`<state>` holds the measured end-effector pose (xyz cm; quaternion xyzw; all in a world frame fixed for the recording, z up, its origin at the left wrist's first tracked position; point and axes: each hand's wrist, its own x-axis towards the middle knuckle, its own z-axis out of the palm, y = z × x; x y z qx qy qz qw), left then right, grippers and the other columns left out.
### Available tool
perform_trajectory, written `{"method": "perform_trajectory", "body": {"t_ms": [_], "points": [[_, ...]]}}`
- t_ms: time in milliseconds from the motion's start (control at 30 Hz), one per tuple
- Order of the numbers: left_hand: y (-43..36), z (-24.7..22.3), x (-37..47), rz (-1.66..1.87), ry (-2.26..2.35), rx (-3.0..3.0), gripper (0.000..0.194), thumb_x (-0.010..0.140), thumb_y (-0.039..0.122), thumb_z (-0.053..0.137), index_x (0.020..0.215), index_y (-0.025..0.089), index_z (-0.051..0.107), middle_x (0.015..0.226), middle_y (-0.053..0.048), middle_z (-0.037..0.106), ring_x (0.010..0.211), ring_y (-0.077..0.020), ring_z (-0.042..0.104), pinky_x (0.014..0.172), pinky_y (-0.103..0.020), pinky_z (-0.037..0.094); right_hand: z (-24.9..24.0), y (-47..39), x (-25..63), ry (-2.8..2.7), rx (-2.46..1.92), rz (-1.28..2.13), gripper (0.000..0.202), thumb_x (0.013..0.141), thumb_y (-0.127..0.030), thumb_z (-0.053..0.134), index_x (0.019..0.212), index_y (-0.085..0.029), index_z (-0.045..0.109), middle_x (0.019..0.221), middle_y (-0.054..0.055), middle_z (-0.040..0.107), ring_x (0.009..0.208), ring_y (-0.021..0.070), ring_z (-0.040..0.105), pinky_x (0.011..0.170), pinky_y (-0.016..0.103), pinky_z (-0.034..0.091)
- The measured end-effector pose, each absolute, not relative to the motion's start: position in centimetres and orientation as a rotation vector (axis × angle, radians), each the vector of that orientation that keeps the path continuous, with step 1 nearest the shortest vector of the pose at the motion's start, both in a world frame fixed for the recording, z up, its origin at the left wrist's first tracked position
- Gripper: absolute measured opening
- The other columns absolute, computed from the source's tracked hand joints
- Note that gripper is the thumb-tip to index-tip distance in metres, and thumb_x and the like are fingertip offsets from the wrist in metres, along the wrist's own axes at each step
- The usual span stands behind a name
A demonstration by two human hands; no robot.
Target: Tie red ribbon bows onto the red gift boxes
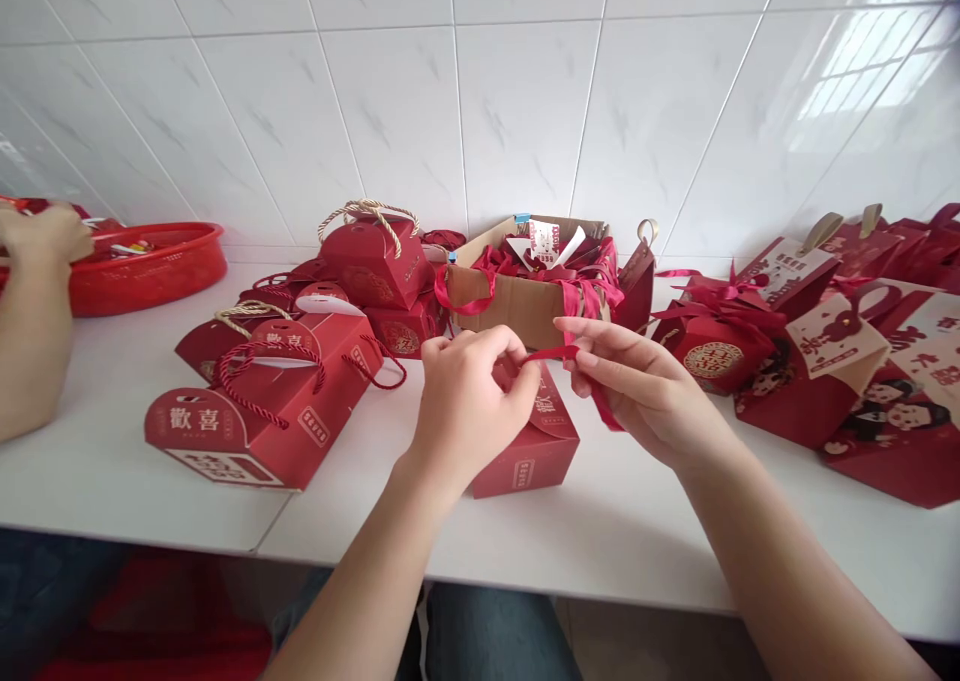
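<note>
A red ribbon [553,353] runs taut between my two hands, above a small red gift box [527,466] on the white table. My left hand [476,386] is closed on one end of the ribbon, fingers curled in a pinch. Thumb and fingers of my right hand [637,376] pinch the ribbon farther along, and a loose tail hangs below them. The gift box stands upright under the hands, which hide much of its top. White characters show on its side.
Left of my hands stand several red gift boxes [259,421] with rope handles. A cardboard box [502,301] of ribbons and cards sits against the tiled wall. Finished-looking red boxes [712,346] line the right. Far left, another person's hand [52,233] is at a red basin [161,273].
</note>
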<state>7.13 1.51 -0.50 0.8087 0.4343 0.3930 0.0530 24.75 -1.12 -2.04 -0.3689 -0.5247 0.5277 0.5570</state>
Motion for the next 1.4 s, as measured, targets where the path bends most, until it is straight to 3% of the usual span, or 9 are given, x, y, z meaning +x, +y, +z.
{"method": "perform_trajectory", "body": {"t_ms": [167,400,533,767,867,1000,1167,1300,1400], "points": [[1.7,-0.4,6.3,1.250,1.362,2.434,0.015,0.083,0.023,0.053,0.068,0.020,0.053,0.069,0.002,0.066,0.068,-0.0161,0.060,0.078,-0.035,0.037,-2.0,-0.7,25.8,-1.409,-1.070,1.196,0.034,0.077,-0.039,0.071,0.104,-0.019,0.069,0.082,0.004,0.063,0.065,0.0110,0.053,0.060,0.025,0.047],[1.4,0.4,6.5,1.253,1.343,2.500,0.019,0.083,0.029,0.054,0.067,0.019,0.053,0.070,0.003,0.067,0.069,-0.0158,0.059,0.081,-0.037,0.034,-2.7,-0.5,23.5,-1.399,-0.981,1.244,0.029,0.074,-0.038,0.074,0.097,-0.021,0.072,0.070,0.000,0.063,0.064,0.0121,0.056,0.063,0.026,0.047],[1.5,1.4,6.0,1.111,1.258,2.356,0.017,0.082,0.031,0.056,0.068,0.020,0.054,0.068,0.003,0.064,0.065,-0.0150,0.057,0.077,-0.034,0.039,-2.7,-0.6,21.8,-1.426,-0.959,1.184,0.024,0.074,-0.039,0.073,0.085,-0.018,0.073,0.068,0.000,0.061,0.063,0.0118,0.054,0.061,0.026,0.044],[1.9,0.1,2.0,1.071,1.218,1.966,0.023,0.082,0.042,0.059,0.087,0.021,0.052,0.087,0.000,0.059,0.085,-0.0169,0.058,0.077,-0.030,0.044,-3.1,-0.7,21.1,-1.352,-0.999,1.113,0.029,0.078,-0.044,0.068,0.084,-0.016,0.066,0.072,0.002,0.063,0.066,0.0139,0.056,0.061,0.027,0.047],[1.8,-1.6,1.3,0.936,1.284,1.901,0.030,0.081,0.049,0.058,0.086,0.021,0.051,0.087,-0.001,0.058,0.083,-0.0174,0.057,0.076,-0.031,0.045,-3.3,-0.6,21.2,-1.356,-0.950,1.119,0.027,0.079,-0.044,0.066,0.084,-0.017,0.064,0.073,0.002,0.064,0.068,0.0146,0.059,0.064,0.027,0.048],[1.5,-2.1,1.4,0.829,1.171,1.909,0.027,0.084,0.046,0.053,0.078,0.020,0.052,0.077,0.001,0.055,0.074,-0.0152,0.054,0.068,-0.027,0.043,-3.5,-0.6,21.3,-1.452,-0.877,1.101,0.024,0.086,-0.042,0.059,0.087,-0.018,0.061,0.083,0.005,0.068,0.076,0.0163,0.061,0.070,0.029,0.050],[1.3,-1.3,1.2,0.777,1.144,1.833,0.029,0.087,0.044,0.049,0.072,0.019,0.052,0.068,0.002,0.051,0.066,-0.0134,0.050,0.063,-0.025,0.041,-3.2,-0.9,21.2,-1.525,-0.926,1.043,0.023,0.089,-0.038,0.054,0.082,-0.017,0.058,0.079,0.004,0.064,0.071,0.0139,0.057,0.064,0.026,0.045],[1.5,-1.1,0.6,0.670,1.202,1.747,0.034,0.085,0.052,0.048,0.077,0.019,0.053,0.058,0.006,0.039,0.051,-0.0097,0.037,0.048,-0.021,0.030,-2.8,-1.3,21.1,-1.544,-1.030,0.963,0.022,0.088,-0.036,0.055,0.080,-0.017,0.059,0.075,0.003,0.065,0.067,0.0141,0.057,0.060,0.025,0.044],[1.9,-0.8,0.3,0.611,1.222,1.806,0.037,0.080,0.055,0.055,0.075,0.018,0.058,0.060,0.004,0.041,0.052,-0.0098,0.035,0.045,-0.021,0.025,-2.6,-1.3,21.1,-1.536,-1.070,0.930,0.021,0.087,-0.036,0.055,0.079,-0.017,0.060,0.073,0.004,0.067,0.066,0.0148,0.059,0.059,0.025,0.044]]}}
